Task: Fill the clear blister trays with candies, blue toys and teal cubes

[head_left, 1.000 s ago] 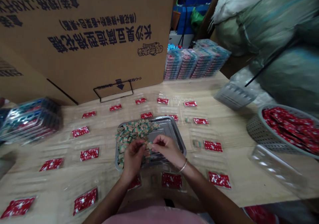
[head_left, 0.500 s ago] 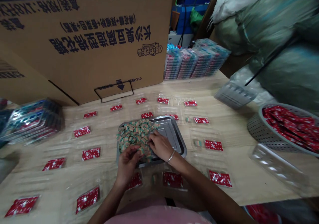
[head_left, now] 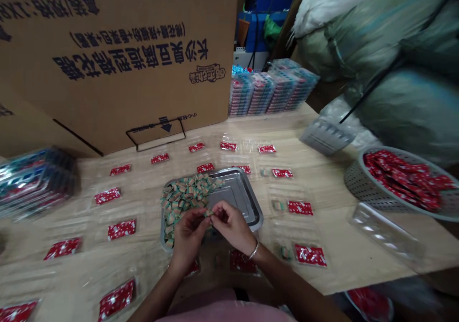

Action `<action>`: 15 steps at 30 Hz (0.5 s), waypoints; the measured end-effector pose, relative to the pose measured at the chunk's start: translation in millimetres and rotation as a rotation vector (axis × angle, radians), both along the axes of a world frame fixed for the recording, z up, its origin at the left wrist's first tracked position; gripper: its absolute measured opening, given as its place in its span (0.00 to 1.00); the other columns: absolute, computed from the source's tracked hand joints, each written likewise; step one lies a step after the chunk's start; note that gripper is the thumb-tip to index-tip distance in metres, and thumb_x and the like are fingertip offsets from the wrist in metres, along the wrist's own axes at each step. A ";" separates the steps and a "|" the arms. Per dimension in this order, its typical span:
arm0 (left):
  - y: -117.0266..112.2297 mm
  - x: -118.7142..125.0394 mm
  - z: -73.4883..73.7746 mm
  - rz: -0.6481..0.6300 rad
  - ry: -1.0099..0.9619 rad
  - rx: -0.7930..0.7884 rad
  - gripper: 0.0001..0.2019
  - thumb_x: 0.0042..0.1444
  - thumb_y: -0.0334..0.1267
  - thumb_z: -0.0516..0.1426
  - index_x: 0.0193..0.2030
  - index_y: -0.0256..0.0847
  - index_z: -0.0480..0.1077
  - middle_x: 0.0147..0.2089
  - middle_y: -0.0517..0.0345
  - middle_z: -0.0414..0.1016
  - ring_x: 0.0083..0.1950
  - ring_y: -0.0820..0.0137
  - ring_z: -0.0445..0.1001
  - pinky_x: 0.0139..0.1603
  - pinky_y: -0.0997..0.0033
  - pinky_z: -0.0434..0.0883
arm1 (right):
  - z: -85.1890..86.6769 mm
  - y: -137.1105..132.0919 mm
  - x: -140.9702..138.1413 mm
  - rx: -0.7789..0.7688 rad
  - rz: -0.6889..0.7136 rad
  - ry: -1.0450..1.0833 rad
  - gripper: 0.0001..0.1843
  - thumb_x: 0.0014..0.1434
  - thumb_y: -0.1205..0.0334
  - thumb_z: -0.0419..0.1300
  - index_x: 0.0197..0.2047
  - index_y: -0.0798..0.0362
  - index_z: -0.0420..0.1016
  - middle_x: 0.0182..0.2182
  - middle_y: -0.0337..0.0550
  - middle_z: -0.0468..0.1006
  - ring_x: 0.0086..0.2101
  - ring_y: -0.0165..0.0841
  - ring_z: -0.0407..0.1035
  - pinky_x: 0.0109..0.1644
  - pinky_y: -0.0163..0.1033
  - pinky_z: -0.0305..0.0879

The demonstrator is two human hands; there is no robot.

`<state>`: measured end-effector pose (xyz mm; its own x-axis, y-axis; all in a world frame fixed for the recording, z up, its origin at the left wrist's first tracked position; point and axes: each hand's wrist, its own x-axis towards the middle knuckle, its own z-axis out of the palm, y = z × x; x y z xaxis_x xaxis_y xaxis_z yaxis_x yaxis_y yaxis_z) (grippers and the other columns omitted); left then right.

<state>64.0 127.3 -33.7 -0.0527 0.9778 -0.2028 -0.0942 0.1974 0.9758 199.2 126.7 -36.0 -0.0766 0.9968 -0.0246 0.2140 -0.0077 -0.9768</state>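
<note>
In the head view my left hand [head_left: 191, 233] and my right hand [head_left: 232, 227] meet above the front of a grey metal tray [head_left: 251, 195]. Thumbs and fingertips of both pinch a small green-and-tan piece [head_left: 208, 213], partly covered by the fingers. A heap of similar small pieces [head_left: 186, 193] fills the tray's left side, while bare metal shows on the right. Around it lie clear plastic blister trays, most with a red white-patterned packet [head_left: 300, 208]. Beside some packets on the right sits a small green piece [head_left: 278, 206].
A large cardboard box [head_left: 143, 88] stands behind the tray. Stacked filled packs [head_left: 265, 92] are at the back, with another stack [head_left: 36, 183] at left. A grey basket [head_left: 362, 183] of red packets and an empty clear tray [head_left: 385, 231] are at right, near the table edge.
My hands have drawn together from the heap, toward the tray's front, and now pinch one small piece between them. The whole view has shifted slightly.
</note>
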 end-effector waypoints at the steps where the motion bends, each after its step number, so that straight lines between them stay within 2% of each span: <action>1: -0.3 -0.5 -1.0 -0.014 -0.001 -0.005 0.14 0.37 0.41 0.65 0.32 0.38 0.73 0.31 0.56 0.78 0.34 0.67 0.76 0.36 0.70 0.73 | 1.7 0.2 2.4 0.021 0.017 -0.043 0.08 0.51 0.69 0.57 0.38 0.52 0.68 0.30 0.37 0.72 0.29 0.28 0.66 0.32 0.32 0.61; 4: -1.8 -0.6 -3.4 -0.049 -0.002 -0.024 0.18 0.38 0.40 0.65 0.38 0.38 0.71 0.34 0.55 0.78 0.37 0.67 0.76 0.39 0.70 0.73 | 9.6 -0.6 8.9 0.098 0.133 -0.144 0.14 0.50 0.72 0.57 0.42 0.51 0.70 0.36 0.39 0.74 0.34 0.29 0.67 0.36 0.33 0.62; 7: -3.5 1.3 -1.7 -0.096 -0.031 -0.060 0.25 0.40 0.40 0.65 0.47 0.40 0.66 0.34 0.56 0.77 0.37 0.67 0.76 0.38 0.70 0.73 | 15.4 2.2 15.5 0.164 0.226 -0.192 0.10 0.49 0.73 0.57 0.35 0.52 0.73 0.32 0.38 0.74 0.34 0.29 0.68 0.38 0.33 0.62; 9: -3.5 0.5 2.0 -0.097 -0.042 -0.069 0.29 0.40 0.41 0.65 0.50 0.42 0.63 0.38 0.55 0.77 0.39 0.65 0.76 0.39 0.68 0.74 | 16.0 15.8 28.5 0.154 0.254 -0.149 0.08 0.49 0.71 0.58 0.33 0.52 0.73 0.29 0.37 0.74 0.31 0.28 0.68 0.36 0.32 0.63; 11: -1.9 -4.1 6.0 -0.062 -0.030 -0.061 0.30 0.39 0.42 0.65 0.51 0.43 0.62 0.45 0.53 0.75 0.41 0.64 0.76 0.40 0.66 0.74 | 14.6 44.0 54.7 0.103 0.165 -0.108 0.05 0.49 0.69 0.59 0.31 0.53 0.73 0.27 0.36 0.75 0.29 0.28 0.68 0.34 0.32 0.64; 12: -0.5 -7.8 7.6 -0.040 -0.019 -0.054 0.30 0.39 0.43 0.66 0.51 0.44 0.63 0.46 0.53 0.74 0.41 0.65 0.76 0.40 0.66 0.74 | 13.3 63.2 72.4 0.077 0.058 -0.115 0.04 0.47 0.69 0.59 0.30 0.54 0.73 0.27 0.36 0.76 0.29 0.28 0.69 0.34 0.32 0.65; 13: 1.1 -12.0 8.6 -0.017 -0.004 -0.046 0.30 0.39 0.43 0.66 0.50 0.44 0.63 0.46 0.53 0.74 0.40 0.65 0.76 0.40 0.66 0.74 | 11.7 84.6 91.8 0.028 -0.124 -0.178 0.04 0.46 0.69 0.61 0.29 0.54 0.72 0.26 0.36 0.76 0.28 0.28 0.69 0.35 0.32 0.65; 15: 4.7 -20.7 8.9 0.017 0.031 -0.036 0.29 0.38 0.44 0.66 0.49 0.43 0.64 0.42 0.55 0.75 0.40 0.66 0.76 0.40 0.68 0.74 | 6.9 128.8 129.5 0.014 -0.290 -0.248 0.03 0.48 0.68 0.59 0.30 0.56 0.72 0.27 0.39 0.76 0.29 0.28 0.69 0.37 0.34 0.66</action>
